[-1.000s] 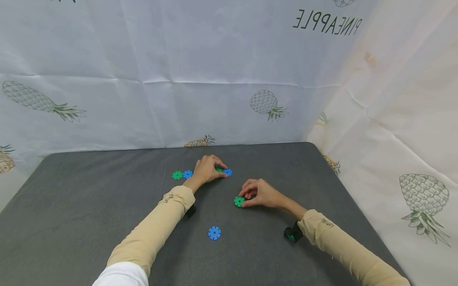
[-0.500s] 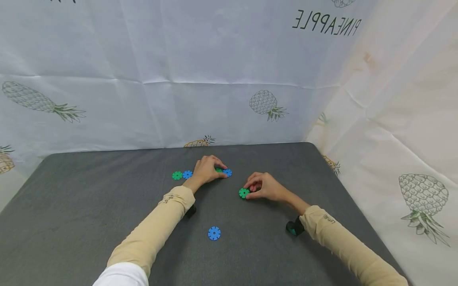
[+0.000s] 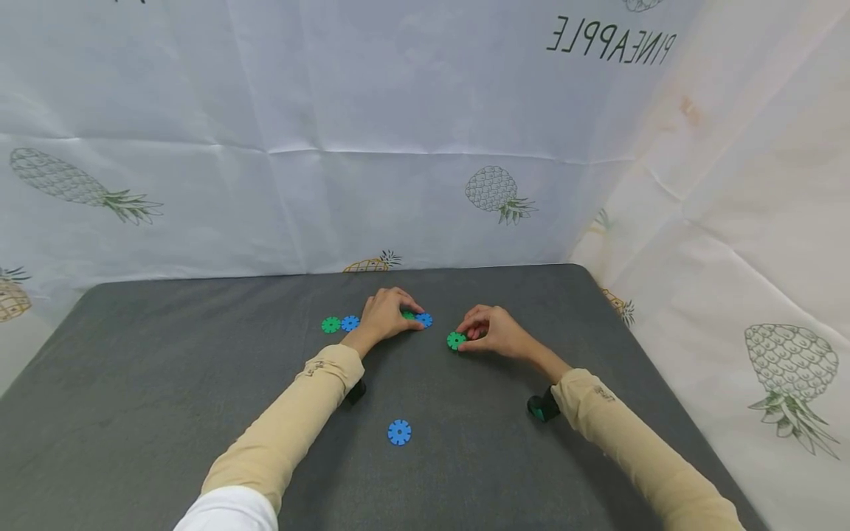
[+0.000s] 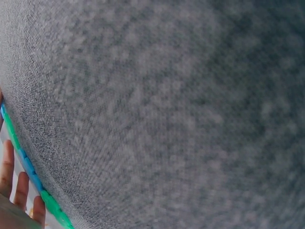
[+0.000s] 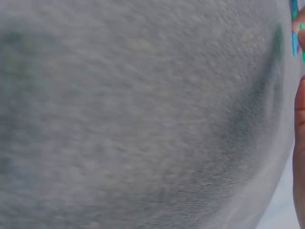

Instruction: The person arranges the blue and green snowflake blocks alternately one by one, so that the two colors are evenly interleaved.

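Note:
A row of notched plastic discs lies toward the back of the table, partly covered by my left hand [image 3: 385, 313]. At its left end are a green disc [image 3: 330, 324] and a blue disc [image 3: 350, 323]; at its right end is another blue disc [image 3: 424, 320], pinched between my left thumb and fingers. Beside that, a bit of a green disc [image 3: 408, 316] shows. My right hand [image 3: 494, 332] pinches a separate green notched disc [image 3: 456, 341], a short gap to the right of and nearer than the row. The left wrist view shows the row edge-on, with a green disc [image 4: 55, 209] nearest.
A loose blue notched disc [image 3: 399, 432] lies nearer the front of the dark grey table [image 3: 166, 413]. White curtains with pineapple prints [image 3: 372, 96] hang behind the table and on its right side. Each wrist wears a small dark camera.
My right hand has carried the green disc away from me and slightly right, level with nearly the row. My left hand stays on the row's right end.

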